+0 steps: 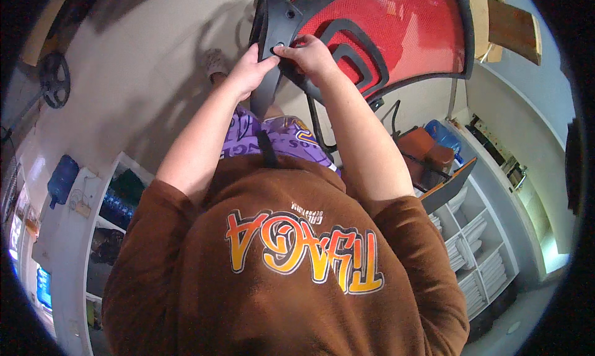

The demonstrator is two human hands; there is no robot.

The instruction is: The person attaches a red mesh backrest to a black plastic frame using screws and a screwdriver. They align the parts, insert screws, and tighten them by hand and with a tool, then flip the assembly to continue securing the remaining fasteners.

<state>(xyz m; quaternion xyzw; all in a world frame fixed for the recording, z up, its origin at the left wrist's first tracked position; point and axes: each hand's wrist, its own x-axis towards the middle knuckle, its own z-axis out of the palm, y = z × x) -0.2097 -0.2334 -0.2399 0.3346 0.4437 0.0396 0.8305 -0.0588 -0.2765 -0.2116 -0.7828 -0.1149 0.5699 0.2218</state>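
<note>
- Right, both hands are up at the top of the view on the red mesh chair back with its black plastic frame, which is tilted and fills the upper middle and right.
- Open pale floor spreads to the left of the chair part, with only a black wheel-shaped object lying well apart near the left rim; on the right the space is tighter, with white shelving holding stacked white sheets and a blue water bottle close by.
- The mesh looks woven and see-through, the frame smooth and curved, with a looping black lumbar brace across it (matte, hard plastic).
- The left hand is curled around the black frame's narrow left spine, thumb forward.
- The right hand sits just beside it, fingertips pinching the same black edge; the two hands touch at the thumbs.
</note>
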